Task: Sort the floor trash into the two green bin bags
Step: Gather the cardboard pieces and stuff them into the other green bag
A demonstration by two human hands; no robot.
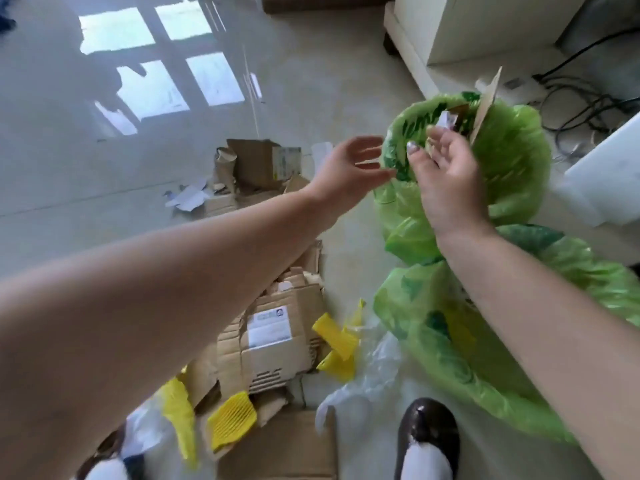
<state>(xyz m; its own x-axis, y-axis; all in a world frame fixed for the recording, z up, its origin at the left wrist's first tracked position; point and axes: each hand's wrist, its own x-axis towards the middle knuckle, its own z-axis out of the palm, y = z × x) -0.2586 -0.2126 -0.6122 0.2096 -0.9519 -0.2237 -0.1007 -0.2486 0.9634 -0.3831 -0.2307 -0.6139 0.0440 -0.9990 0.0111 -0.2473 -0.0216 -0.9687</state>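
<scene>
Two green bin bags stand on the floor at the right. The far bag [512, 157] is open, with cardboard and paper scraps sticking out of its mouth. The near bag [460, 344] lies lower, with yellow bits showing through it. My right hand [446, 174] hovers over the far bag's rim, palm up, fingers relaxed, holding nothing. My left hand [349, 168] reaches toward the same rim with fingers spread, just beside the plastic. Torn cardboard [277, 341], yellow foam netting [337, 341] and clear plastic film [374, 368] lie on the floor in front of me.
More cardboard boxes [256, 164] and white paper scraps [188, 199] lie farther out on the glossy tile floor. A white cabinet [450, 32] with tangled cables [585, 109] stands at the back right. A dark shoe [427, 434] is at the bottom.
</scene>
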